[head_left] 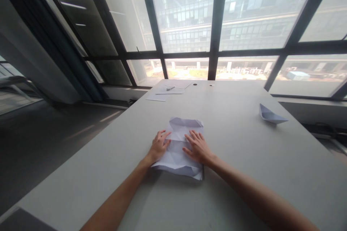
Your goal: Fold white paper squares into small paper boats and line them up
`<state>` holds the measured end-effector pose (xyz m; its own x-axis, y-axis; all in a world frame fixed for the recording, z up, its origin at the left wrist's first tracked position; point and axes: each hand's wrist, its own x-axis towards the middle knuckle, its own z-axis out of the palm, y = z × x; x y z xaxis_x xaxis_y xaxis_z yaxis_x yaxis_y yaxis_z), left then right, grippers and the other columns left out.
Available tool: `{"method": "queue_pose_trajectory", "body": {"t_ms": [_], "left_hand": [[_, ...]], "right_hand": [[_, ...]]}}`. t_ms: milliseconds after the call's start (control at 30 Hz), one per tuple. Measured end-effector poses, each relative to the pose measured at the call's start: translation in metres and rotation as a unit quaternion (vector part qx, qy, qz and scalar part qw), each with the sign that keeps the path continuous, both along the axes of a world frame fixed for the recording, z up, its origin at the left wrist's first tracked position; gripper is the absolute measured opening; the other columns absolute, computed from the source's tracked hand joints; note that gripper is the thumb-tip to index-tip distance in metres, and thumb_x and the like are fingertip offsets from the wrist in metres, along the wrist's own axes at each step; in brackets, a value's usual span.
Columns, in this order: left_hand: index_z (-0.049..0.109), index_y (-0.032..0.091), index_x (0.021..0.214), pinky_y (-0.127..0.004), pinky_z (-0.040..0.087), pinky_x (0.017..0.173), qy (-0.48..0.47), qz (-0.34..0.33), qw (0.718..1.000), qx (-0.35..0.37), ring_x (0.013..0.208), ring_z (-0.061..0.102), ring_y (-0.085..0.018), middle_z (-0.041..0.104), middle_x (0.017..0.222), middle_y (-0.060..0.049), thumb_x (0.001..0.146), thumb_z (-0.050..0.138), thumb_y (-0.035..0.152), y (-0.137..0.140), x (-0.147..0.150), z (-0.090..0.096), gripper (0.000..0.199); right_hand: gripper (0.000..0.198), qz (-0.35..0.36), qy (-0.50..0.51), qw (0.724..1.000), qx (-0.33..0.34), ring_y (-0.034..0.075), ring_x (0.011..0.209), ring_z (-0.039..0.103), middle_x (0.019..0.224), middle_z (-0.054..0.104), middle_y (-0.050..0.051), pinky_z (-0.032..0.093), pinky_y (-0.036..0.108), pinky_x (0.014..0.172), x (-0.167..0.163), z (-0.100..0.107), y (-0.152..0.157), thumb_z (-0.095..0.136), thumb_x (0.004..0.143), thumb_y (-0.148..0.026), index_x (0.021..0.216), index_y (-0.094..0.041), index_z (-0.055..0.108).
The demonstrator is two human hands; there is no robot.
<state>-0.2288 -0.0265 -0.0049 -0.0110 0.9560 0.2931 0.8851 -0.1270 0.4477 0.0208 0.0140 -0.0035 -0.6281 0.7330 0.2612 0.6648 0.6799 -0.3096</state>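
A creased sheet of white paper (177, 153) lies on the white table in front of me, its near and far edges curling up along fold lines. On its left edge rests my left hand (159, 145), fingers apart and pointing forward. My right hand (197, 147) lies spread over the paper's right side, fingertips touching the surface. Neither hand grips anything. A folded paper boat (271, 115) sits apart at the table's right side.
Several flat paper sheets (159, 97) lie at the far left of the table (230, 144), with a small pen-like object (170, 88) on them. Two round holes are near the far edge. Large windows stand beyond, and a dark curtain (62, 39) hangs at the left.
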Motion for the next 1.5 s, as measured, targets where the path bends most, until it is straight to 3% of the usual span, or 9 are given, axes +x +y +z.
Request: {"method": "queue_pose_trajectory", "body": {"t_ms": [233,367,500,633,767,900,1133,1267,1500], "left_hand": [[0.048,0.026,0.144,-0.055,0.033,0.108,0.116,0.026,0.991,-0.054,0.138,0.037,-0.035,0.025,0.159,-0.014,0.098,0.041,0.052,-0.008,0.012,0.005,0.054],[0.038,0.018,0.15,-0.054,0.029,0.111,0.13,0.003,0.988,-0.079,0.144,0.03,-0.034,0.02,0.161,-0.018,0.099,0.036,0.053,-0.003,0.02,0.006,0.061],[0.037,0.014,0.15,-0.052,0.027,0.113,0.143,-0.026,0.987,-0.071,0.145,0.027,-0.033,0.02,0.161,-0.02,0.1,0.034,0.052,0.004,0.024,0.002,0.063],[0.039,0.017,0.149,-0.051,0.031,0.113,0.135,-0.017,0.989,-0.052,0.144,0.03,-0.033,0.023,0.16,-0.019,0.099,0.035,0.056,0.006,0.02,-0.001,0.063],[0.043,0.02,0.147,-0.047,0.033,0.112,0.139,0.0,0.99,-0.038,0.142,0.034,-0.032,0.028,0.159,-0.016,0.1,0.035,0.056,0.004,0.017,0.0,0.06],[0.046,0.032,0.145,-0.047,0.033,0.111,0.18,-0.019,0.983,-0.04,0.14,0.038,-0.029,0.035,0.157,-0.009,0.102,0.033,0.05,0.0,0.02,0.001,0.049],[0.041,0.033,0.148,-0.049,0.028,0.112,0.216,-0.017,0.974,-0.064,0.143,0.032,-0.029,0.033,0.158,-0.008,0.103,0.031,0.049,-0.001,0.025,0.001,0.049],[0.042,0.034,0.148,-0.051,0.026,0.112,0.205,-0.019,0.976,-0.066,0.143,0.031,-0.031,0.032,0.158,-0.007,0.102,0.033,0.048,-0.001,0.025,0.004,0.049],[0.05,0.03,0.143,-0.052,0.032,0.11,0.135,-0.007,0.99,-0.047,0.138,0.04,-0.031,0.039,0.154,-0.01,0.097,0.046,0.047,0.005,0.018,0.008,0.049]], "right_hand": [[0.055,-0.039,0.068,0.997,-0.018,0.033,0.146,0.022,0.156,0.033,0.017,0.015,0.053,0.118,0.008,-0.004,0.003,0.055,0.092,-0.044,0.14,-0.019,0.049],[0.055,-0.119,0.213,0.966,-0.083,0.028,0.149,0.018,0.159,0.023,0.018,0.025,0.047,0.117,0.007,-0.007,-0.001,0.05,0.093,-0.036,0.144,-0.016,0.043],[0.055,-0.136,0.282,0.939,-0.142,0.025,0.147,0.024,0.158,0.026,0.018,0.027,0.044,0.117,0.005,-0.004,-0.001,0.047,0.092,-0.031,0.143,-0.013,0.041],[0.052,-0.128,0.201,0.966,-0.096,0.028,0.15,0.013,0.16,0.023,0.016,0.019,0.05,0.119,0.007,-0.005,-0.005,0.051,0.089,-0.028,0.14,-0.017,0.048],[0.055,-0.065,0.056,0.996,-0.021,0.031,0.151,0.005,0.16,0.025,0.015,0.004,0.055,0.119,0.01,-0.008,-0.013,0.057,0.089,-0.039,0.14,-0.018,0.049],[0.064,-0.039,-0.016,0.998,-0.038,0.031,0.148,0.017,0.158,0.03,0.019,0.006,0.055,0.118,0.01,-0.006,-0.017,0.048,0.094,-0.049,0.147,-0.015,0.039],[0.081,0.05,-0.034,0.998,-0.025,0.034,0.15,-0.001,0.163,0.013,0.016,-0.005,0.057,0.117,0.023,0.002,-0.034,0.052,0.087,-0.064,0.152,-0.02,0.032],[0.081,0.087,-0.029,0.995,-0.042,0.034,0.15,0.002,0.163,0.015,0.016,-0.001,0.057,0.118,0.031,0.002,-0.045,0.051,0.088,-0.065,0.153,-0.021,0.032],[0.075,0.053,0.004,0.997,-0.062,0.032,0.148,0.018,0.16,0.025,0.016,0.015,0.052,0.118,0.03,0.007,-0.037,0.057,0.087,-0.057,0.15,-0.023,0.037]]}}
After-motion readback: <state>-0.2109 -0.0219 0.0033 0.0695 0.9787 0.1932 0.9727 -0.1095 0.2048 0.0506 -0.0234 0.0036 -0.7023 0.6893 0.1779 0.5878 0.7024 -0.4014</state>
